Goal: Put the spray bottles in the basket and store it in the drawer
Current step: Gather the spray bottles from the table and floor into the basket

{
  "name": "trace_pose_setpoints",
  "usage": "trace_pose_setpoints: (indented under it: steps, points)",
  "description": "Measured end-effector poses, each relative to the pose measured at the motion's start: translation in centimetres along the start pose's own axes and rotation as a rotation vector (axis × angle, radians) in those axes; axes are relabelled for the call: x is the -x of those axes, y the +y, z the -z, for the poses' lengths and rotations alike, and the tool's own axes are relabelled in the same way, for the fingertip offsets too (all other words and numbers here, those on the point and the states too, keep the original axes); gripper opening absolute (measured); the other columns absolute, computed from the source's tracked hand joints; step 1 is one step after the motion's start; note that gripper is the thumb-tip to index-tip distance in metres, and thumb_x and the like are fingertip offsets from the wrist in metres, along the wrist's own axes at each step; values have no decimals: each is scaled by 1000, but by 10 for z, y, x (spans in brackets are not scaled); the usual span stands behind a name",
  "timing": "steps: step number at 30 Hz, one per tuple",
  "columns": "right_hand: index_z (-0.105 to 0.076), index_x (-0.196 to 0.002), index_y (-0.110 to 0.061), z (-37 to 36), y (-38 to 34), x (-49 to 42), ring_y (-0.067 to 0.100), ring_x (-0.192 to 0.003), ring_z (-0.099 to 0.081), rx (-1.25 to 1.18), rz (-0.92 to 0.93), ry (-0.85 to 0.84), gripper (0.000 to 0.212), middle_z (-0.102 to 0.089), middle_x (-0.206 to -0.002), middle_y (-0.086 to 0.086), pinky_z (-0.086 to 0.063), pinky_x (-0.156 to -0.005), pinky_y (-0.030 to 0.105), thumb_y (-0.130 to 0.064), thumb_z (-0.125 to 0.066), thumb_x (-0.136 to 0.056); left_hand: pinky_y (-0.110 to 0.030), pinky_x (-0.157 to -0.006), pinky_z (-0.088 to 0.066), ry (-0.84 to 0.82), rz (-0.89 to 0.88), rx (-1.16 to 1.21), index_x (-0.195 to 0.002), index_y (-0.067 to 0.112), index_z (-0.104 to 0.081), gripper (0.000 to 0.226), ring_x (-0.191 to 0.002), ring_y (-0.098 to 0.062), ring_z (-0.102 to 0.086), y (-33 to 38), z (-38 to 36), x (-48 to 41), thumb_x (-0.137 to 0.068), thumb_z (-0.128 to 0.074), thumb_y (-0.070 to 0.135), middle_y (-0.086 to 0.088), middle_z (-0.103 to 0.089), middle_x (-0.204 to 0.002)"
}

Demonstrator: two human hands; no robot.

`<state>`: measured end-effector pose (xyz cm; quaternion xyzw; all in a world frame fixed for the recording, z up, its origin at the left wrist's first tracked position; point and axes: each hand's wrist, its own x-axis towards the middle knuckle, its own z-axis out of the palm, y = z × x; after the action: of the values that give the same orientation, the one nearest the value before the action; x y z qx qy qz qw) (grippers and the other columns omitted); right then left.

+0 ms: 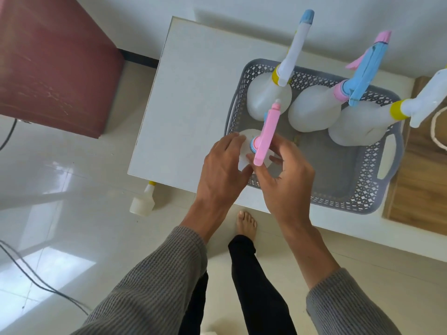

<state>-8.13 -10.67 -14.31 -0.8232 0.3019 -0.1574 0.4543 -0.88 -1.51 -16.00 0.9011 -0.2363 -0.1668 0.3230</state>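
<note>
A grey perforated basket (358, 189) sits on the white table (188, 93). Three white spray bottles stand upright in its far half: one with a white and blue head (268, 95), one with a blue and pink head (312, 110), one with a white head and yellow collar (358, 126). A fourth bottle with a pink head (266, 139) stands at the basket's near left corner. My left hand (222, 170) and my right hand (283, 175) both grip its white body from either side.
A white bottle with a yellow neck and no spray head (142, 201) stands on the tiled floor by the table's left corner. A dark red cabinet (53, 61) is at the left. A wooden surface (418, 184) adjoins the table at right. Cables lie on the floor.
</note>
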Motion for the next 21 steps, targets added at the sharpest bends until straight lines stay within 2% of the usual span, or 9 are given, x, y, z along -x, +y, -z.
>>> trace_pose_setpoints:
  steps: [2,4,6,8,10,14,16,19,21]
  points:
    - [-57,-133,-5,2,1,5,17,-122,-59,31,-39,-9,56,-64,-130,5,-52,-97,39,-24,-78,-86,-39,-96,-52,8,3,7,-127,-1,-61,55,-122,-29,-60,0,2,3,-78,-81,14,-14,-62,-133]
    - [-49,-139,-4,4,1,15,21,-129,-52,66,-68,22,67,-56,-137,5,-49,-101,40,-30,-80,-84,-24,-95,-48,47,18,24,-128,-1,-61,59,-121,-27,-61,0,7,12,-74,-84,10,-15,-61,-135]
    - [-46,-141,-4,6,-1,28,25,-131,-46,139,-57,50,72,-51,-140,8,-41,-107,25,-35,-78,-85,-16,-94,-44,113,3,44,-126,0,-63,58,-118,-25,-63,-3,12,24,-74,-85,9,-16,-62,-133]
    - [-44,-141,-2,6,-3,41,28,-131,-42,240,-18,63,71,-47,-142,14,-23,-109,9,-39,-73,-88,-22,-97,-47,165,-14,51,-127,2,-63,52,-120,-23,-62,-8,17,38,-79,-82,14,-14,-62,-135]
    - [-44,-142,-1,5,-7,54,30,-129,-39,290,12,45,68,-43,-142,18,-17,-108,6,-36,-70,-90,-27,-96,-51,209,-1,51,-128,5,-63,47,-122,-21,-61,-16,23,51,-85,-77,18,-11,-60,-138]
    - [-42,-143,-3,-8,-19,79,29,-126,-37,325,57,-51,66,-39,-142,18,-21,-108,9,-33,-68,-91,-31,-96,-53,286,48,40,-131,10,-61,40,-131,-21,-54,-36,35,79,-94,-66,27,-5,-55,-143]
    - [-42,-143,-3,-20,-30,89,28,-126,-36,327,92,-127,64,-38,-143,19,-21,-105,3,-32,-66,-92,-32,-99,-52,344,64,10,-130,11,-62,37,-132,-21,-53,-53,42,94,-96,-64,27,-5,-54,-144]
    - [-40,-145,-4,-46,-49,102,23,-134,-34,289,156,-279,62,-35,-147,17,-22,-103,-3,-32,-62,-94,-37,-102,-51,411,118,-37,-130,12,-62,35,-136,-20,-49,-84,56,120,-98,-61,27,-5,-52,-147]
    - [-39,-146,-6,-67,-62,110,20,-140,-31,268,204,-384,63,-33,-152,13,-27,-104,0,-35,-59,-95,-39,-102,-51,442,170,-78,-130,13,-62,35,-136,-20,-50,-107,67,138,-98,-59,29,-6,-51,-148]
